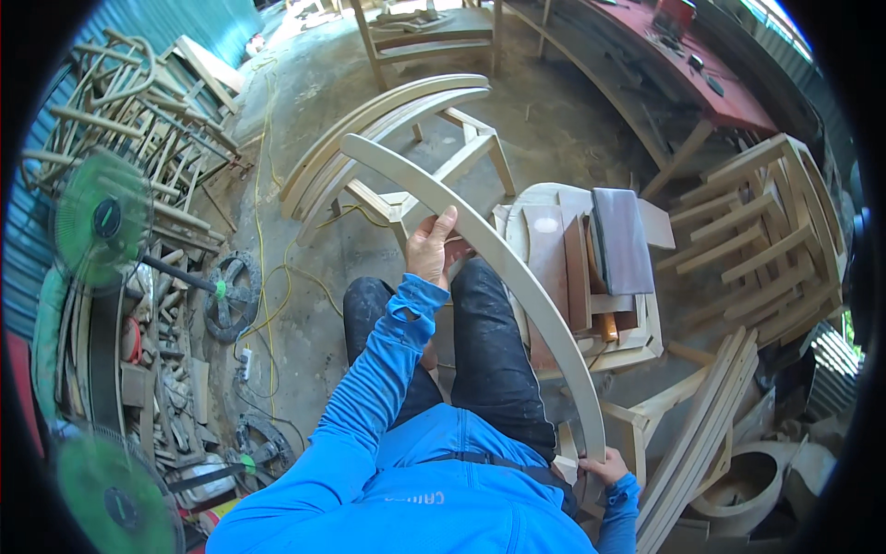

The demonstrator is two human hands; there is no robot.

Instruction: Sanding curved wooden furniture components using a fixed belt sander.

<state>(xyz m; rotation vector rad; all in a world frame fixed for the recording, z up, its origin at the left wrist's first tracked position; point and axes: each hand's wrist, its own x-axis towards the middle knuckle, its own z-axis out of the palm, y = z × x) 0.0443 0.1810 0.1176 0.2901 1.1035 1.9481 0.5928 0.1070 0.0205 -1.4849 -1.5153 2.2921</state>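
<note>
We grip a curved wooden slat [519, 275] (pale, slender), left hand [427, 249] partway along, right hand [607, 466] at one end.

A short row of pale letters [414, 499] sits on the front of the blue top [443, 522]. The last ones look blurry.

Along the left edge of the floor [544, 120]: upper green fan [106, 217], lower green fan [120, 508], wood offcuts [199, 390] and, toward the far corner, piled frames [97, 122]. Beside the fans: yellow cord [262, 286], white power strip [245, 364]. Near the far edge of the red desk [729, 103]: red container [676, 14]. At the floor's right edge: stacked wooden frames [771, 252].
</note>
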